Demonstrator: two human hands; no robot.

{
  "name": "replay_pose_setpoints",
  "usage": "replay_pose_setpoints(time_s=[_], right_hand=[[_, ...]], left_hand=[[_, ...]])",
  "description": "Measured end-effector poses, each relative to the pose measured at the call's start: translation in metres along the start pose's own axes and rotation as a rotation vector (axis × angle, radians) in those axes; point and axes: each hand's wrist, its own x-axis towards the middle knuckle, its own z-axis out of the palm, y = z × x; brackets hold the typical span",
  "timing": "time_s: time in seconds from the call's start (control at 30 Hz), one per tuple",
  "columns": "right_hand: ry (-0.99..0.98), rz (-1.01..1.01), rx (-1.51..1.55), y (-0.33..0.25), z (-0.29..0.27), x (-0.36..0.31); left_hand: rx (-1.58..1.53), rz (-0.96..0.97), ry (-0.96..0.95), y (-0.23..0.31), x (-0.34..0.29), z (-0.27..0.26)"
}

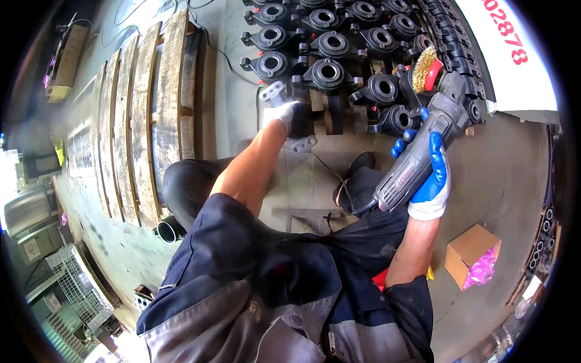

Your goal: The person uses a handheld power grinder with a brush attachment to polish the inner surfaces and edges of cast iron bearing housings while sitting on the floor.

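In my right hand (434, 181), in a blue and white glove, I grip a dark grey angle grinder (414, 160) from below, its head toward the upper right. A brass wire cup brush (423, 69) with a red collar is fitted to that head, above the rows of parts. My left hand (281, 115), in a whitish glove, is closed on a grey metal piece with holes (273, 92), somewhat blurred. Just beyond are several black cast housings with round bores (328, 71). Near my left wrist lies a flat grey metal plate with holes (301, 144).
A wooden pallet (142, 121) lies to the left, beside a dark pipe end (169, 230). Cables (221, 54) trail over the floor. At the right are a white box-like object (514, 66) and an open cardboard box (463, 251) with pink plastic.
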Motion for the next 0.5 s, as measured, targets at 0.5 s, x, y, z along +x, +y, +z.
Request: replay_pose_setpoints(time_s=[0.5], right_hand=[[0.028,-0.008,0.041,0.0,-0.011,-0.001]], left_hand=[[-0.841,0.05,0.029,0.041,0.0,-0.007]])
